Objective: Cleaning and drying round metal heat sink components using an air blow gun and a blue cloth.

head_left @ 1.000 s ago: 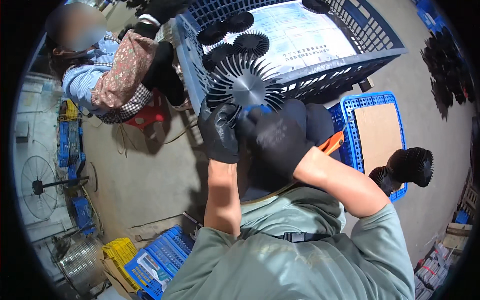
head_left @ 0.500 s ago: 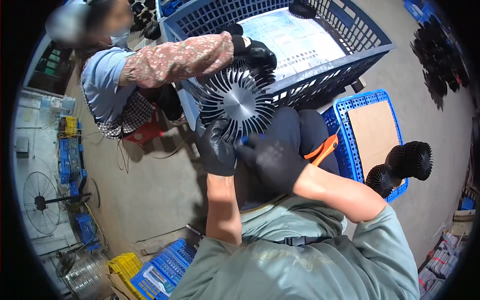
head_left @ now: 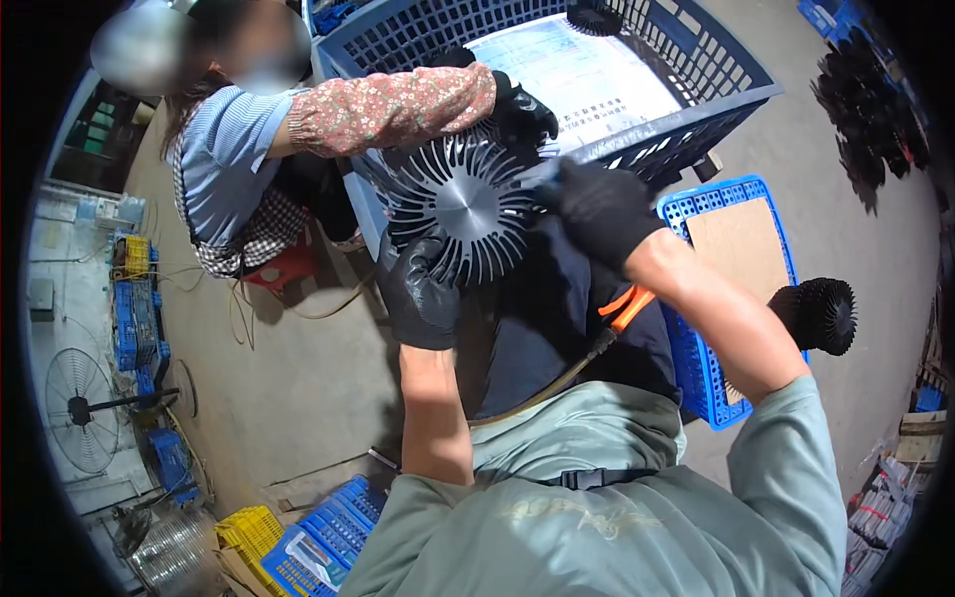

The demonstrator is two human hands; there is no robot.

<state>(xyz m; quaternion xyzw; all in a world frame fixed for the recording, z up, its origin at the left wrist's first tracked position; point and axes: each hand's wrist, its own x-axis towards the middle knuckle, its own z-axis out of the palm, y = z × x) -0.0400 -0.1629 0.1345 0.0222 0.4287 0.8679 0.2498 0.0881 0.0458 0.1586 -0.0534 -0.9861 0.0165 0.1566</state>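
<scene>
A round, dark heat sink (head_left: pixel 466 207) with radial fins and a bright metal centre is held up in front of me. My left hand (head_left: pixel 423 298), in a black glove, grips it by its lower left edge. At its right edge is my right hand (head_left: pixel 607 209), gloved and closed, with the fingertips by the fins. What those fingers hold is too blurred to make out. Across my lap lies an orange-handled air gun (head_left: pixel 629 306) with a hose (head_left: pixel 557 383).
A big blue-grey crate (head_left: pixel 686 119) with papers and heat sinks stands ahead. A co-worker's gloved hand (head_left: pixel 525 117) reaches along its near side. On my right, a blue basket (head_left: pixel 708 393) carries cardboard (head_left: pixel 741 244) and stacked finned parts (head_left: pixel 821 313). More dark parts (head_left: pixel 865 109) lie beyond.
My right hand has moved up and right, from the heat sink's lower edge to its right side. The heat sink and left hand have shifted slightly left. The co-worker has leaned further right.
</scene>
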